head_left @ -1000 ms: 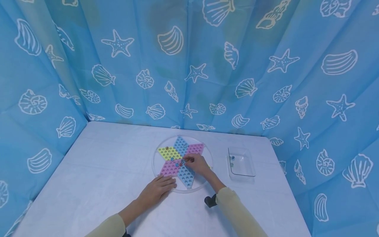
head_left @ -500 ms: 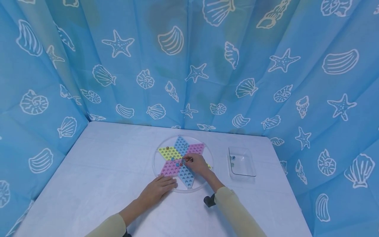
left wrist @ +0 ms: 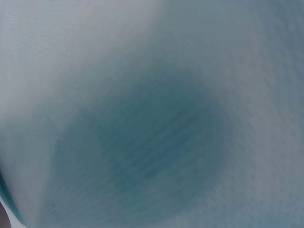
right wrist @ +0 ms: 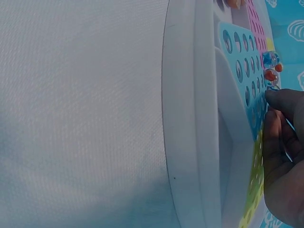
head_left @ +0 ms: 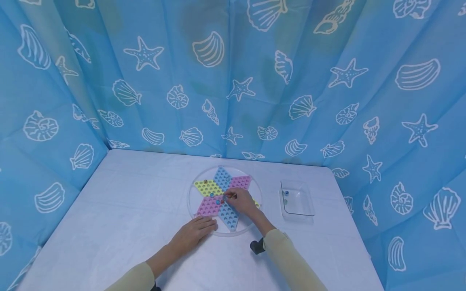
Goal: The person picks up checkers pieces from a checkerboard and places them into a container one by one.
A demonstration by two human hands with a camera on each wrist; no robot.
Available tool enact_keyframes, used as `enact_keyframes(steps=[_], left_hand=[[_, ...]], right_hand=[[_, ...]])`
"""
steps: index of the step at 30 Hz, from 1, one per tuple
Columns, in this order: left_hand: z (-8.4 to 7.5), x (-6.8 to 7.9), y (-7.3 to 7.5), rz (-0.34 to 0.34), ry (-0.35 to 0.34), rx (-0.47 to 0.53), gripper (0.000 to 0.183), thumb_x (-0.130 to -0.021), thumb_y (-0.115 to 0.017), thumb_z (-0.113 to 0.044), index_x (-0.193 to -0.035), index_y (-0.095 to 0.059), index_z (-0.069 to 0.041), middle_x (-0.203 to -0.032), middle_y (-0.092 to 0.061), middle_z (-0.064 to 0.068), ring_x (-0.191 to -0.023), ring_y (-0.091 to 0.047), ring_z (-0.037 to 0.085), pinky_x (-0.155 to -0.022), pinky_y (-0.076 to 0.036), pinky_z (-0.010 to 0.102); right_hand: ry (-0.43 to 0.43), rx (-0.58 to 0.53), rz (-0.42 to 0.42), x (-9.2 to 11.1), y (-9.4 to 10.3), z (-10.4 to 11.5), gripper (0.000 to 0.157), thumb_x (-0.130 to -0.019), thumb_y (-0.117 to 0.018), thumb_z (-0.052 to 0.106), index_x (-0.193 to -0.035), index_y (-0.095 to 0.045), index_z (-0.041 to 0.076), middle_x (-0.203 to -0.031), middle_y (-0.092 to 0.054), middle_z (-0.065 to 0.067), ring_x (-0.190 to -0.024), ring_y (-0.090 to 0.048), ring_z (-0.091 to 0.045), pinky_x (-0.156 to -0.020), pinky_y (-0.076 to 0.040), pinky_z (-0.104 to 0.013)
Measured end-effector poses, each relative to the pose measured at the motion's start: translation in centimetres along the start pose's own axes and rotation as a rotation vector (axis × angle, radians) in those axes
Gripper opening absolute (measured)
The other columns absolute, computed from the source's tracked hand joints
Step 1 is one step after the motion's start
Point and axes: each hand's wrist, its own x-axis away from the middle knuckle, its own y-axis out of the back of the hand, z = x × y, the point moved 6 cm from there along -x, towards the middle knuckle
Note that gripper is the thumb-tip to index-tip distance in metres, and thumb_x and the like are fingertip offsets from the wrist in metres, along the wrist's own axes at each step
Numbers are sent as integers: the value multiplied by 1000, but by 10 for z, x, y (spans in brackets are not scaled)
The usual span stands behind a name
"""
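Note:
A round Chinese checkers board [head_left: 192,210] with a blue, pink and yellow star of holes lies on the table. My right hand [head_left: 242,201] is over its middle, thumb and fingertips pinching a marble [right wrist: 272,88] that they mostly hide. Right beside those fingertips, a red marble [head_left: 222,201] and a blue marble [head_left: 217,202] sit on the star. Another blue marble [head_left: 212,195] and an amber marble [head_left: 205,182] stand farther left, and a clear marble [head_left: 227,179] is on the far blue point. My left hand [head_left: 194,233] rests with extended fingers on the board's near-left rim.
To the right of the board stands a clear square box [head_left: 307,214] with a blue marble [head_left: 286,193] and a greenish marble [head_left: 285,201] inside. White cloth [head_left: 120,210] covers the table. A blue shell-print curtain [head_left: 225,93] closes off the back and sides.
The right fingertips shift very slightly at the board's middle. My left hand, the board and the box stay where they were.

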Motion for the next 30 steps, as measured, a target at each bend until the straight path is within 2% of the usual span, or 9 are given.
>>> enact_keyframes(steps=[9, 16, 25, 30], left_hand=[[1, 0, 1, -3, 4, -21, 31, -88, -69, -9, -119, -71, -7, -124, -68, 8, -116, -64, 25, -102, -50, 44], [0, 0, 1, -20, -6, 3, 31, -87, -69, -8, -118, -72, -6, -123, -69, 10, -114, -64, 27, -101, -51, 46], [0, -1, 2, -22, -8, 7, 29, -88, -67, -8, -117, -72, -5, -122, -69, 11, -114, -65, 27, -99, -52, 46], [0, -1, 2, -27, -12, 4, 29, -88, -67, -9, -116, -72, -5, -122, -69, 11, -114, -65, 27, -99, -52, 46]], right_hand=[[6, 8, -4, -2, 0, 2, 14, -93, -70, 12, -107, -73, 11, -89, -65, 4, -83, -59, -11, -77, -54, -27], [6, -8, -14, -1, 0, 0, 12, -93, -71, 15, -104, -72, 11, -91, -67, 3, -84, -61, -12, -78, -55, -29], [-63, -139, -45, 2, 3, -12, 16, -93, -70, 18, -108, -71, 11, -94, -68, 2, -88, -64, -14, -83, -57, -32], [-76, -145, -48, 5, 9, -12, 15, -94, -70, 20, -106, -71, 11, -95, -69, 1, -89, -65, -15, -84, -58, -34]])
